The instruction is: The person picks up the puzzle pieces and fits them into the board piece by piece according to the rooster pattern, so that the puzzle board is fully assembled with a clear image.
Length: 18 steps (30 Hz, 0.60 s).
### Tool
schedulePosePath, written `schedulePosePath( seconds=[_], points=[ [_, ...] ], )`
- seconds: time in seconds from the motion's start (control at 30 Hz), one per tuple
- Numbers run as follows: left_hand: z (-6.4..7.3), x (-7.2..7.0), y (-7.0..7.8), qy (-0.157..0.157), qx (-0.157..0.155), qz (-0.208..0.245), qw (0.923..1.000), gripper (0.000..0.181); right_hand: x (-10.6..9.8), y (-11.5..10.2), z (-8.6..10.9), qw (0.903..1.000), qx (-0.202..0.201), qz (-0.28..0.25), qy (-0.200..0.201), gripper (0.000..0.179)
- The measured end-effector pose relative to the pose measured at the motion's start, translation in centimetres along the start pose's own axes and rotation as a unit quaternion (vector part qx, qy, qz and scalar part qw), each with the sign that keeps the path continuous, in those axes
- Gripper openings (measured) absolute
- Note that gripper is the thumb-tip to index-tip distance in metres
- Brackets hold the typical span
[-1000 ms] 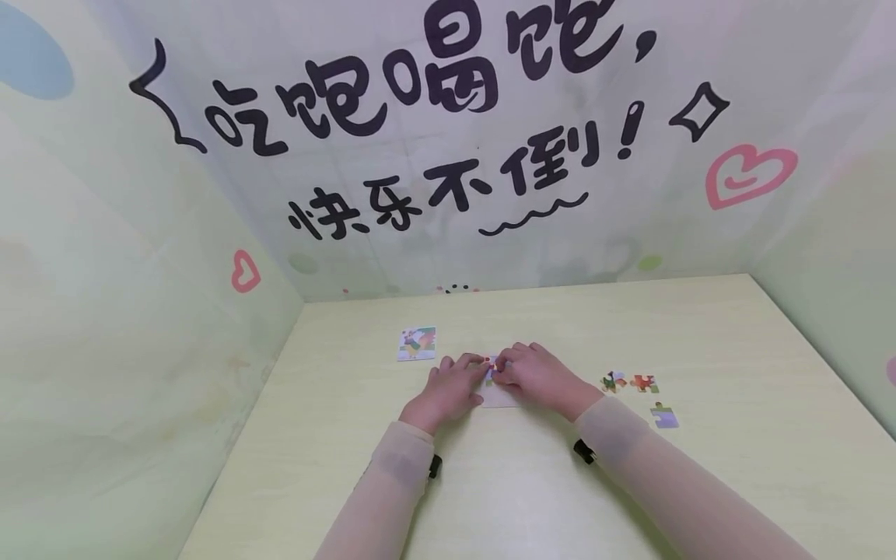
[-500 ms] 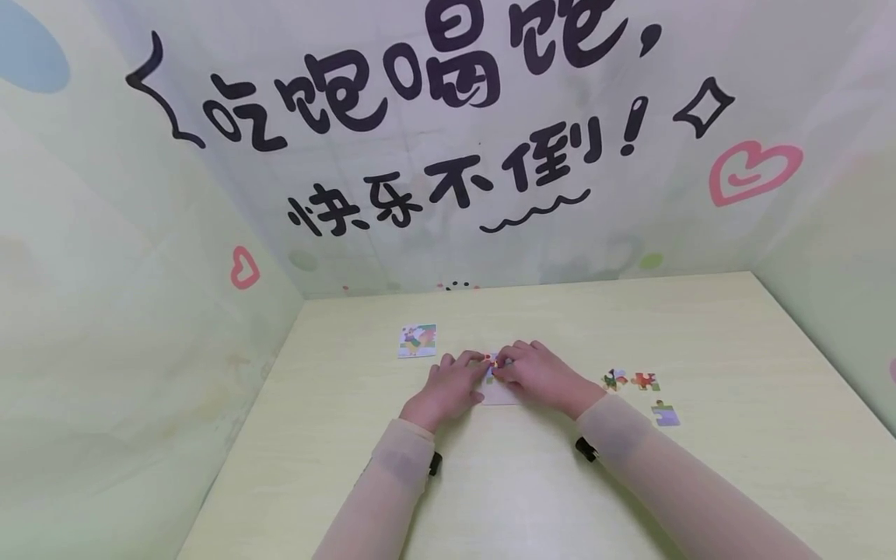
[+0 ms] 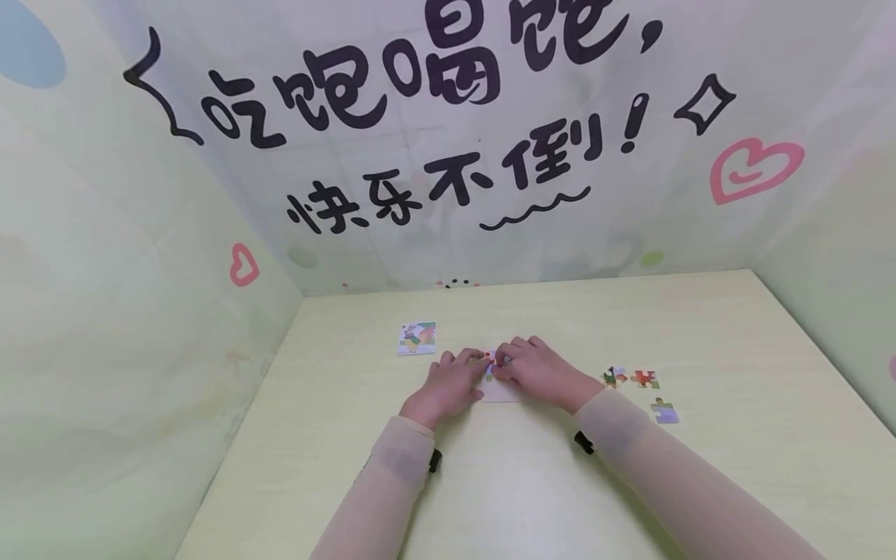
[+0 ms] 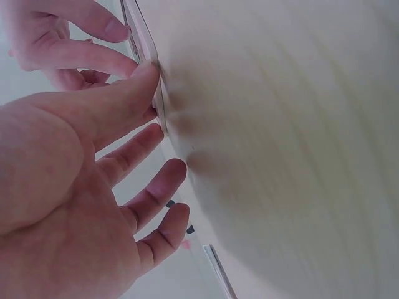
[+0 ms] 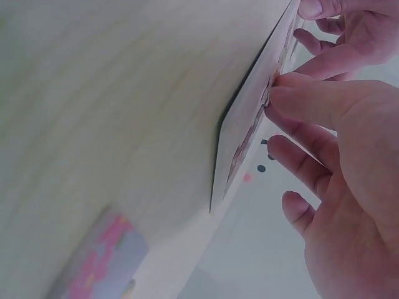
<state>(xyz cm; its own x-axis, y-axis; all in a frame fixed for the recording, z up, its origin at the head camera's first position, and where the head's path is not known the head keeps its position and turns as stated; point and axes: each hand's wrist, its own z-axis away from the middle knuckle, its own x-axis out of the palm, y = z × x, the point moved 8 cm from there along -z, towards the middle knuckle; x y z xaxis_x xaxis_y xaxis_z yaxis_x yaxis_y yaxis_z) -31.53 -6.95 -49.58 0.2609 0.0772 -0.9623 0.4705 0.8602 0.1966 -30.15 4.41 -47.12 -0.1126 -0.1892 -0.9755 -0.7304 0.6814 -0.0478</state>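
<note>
In the head view a small pale puzzle board (image 3: 498,395) lies mid-table, with colourful jigsaw pieces partly covering its top. My left hand (image 3: 448,387) holds the board at its left side; the left wrist view has the thumb (image 4: 144,78) at the board's edge, the other fingers loosely bent. From the right, my right hand (image 3: 542,373) pinches a small jigsaw piece over the board between thumb and index finger. The right wrist view shows that thumb (image 5: 293,90) close against the row of pieces on the board. The fingers mostly hide the pinched piece.
A square picture puzzle card (image 3: 417,339) lies behind and left of the hands. To the right lie a green-and-blue jigsaw piece (image 3: 614,377), a red jigsaw piece (image 3: 645,379) and a lilac jigsaw piece (image 3: 664,411). A printed cloth wall (image 3: 448,257) borders the table's back.
Both hands stay at the board with only slight finger movement at the pinched piece. The whole head view has shifted up a little. The loose pieces have not moved on the table.
</note>
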Motion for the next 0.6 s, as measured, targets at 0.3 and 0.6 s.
schedulePosePath(
  seconds=[0.3,0.6],
  points=[
    [0.00,0.28,-0.08,0.001,-0.003,0.001,1.0000,0.064,0.26,-0.21,0.23,0.9998,0.006,0.012,-0.016,0.027],
    [0.00,0.10,-0.07,0.003,0.000,0.007,1.0000,0.065,0.95,-0.15,0.14,0.9994,0.012,0.017,-0.029,0.030]
  ],
)
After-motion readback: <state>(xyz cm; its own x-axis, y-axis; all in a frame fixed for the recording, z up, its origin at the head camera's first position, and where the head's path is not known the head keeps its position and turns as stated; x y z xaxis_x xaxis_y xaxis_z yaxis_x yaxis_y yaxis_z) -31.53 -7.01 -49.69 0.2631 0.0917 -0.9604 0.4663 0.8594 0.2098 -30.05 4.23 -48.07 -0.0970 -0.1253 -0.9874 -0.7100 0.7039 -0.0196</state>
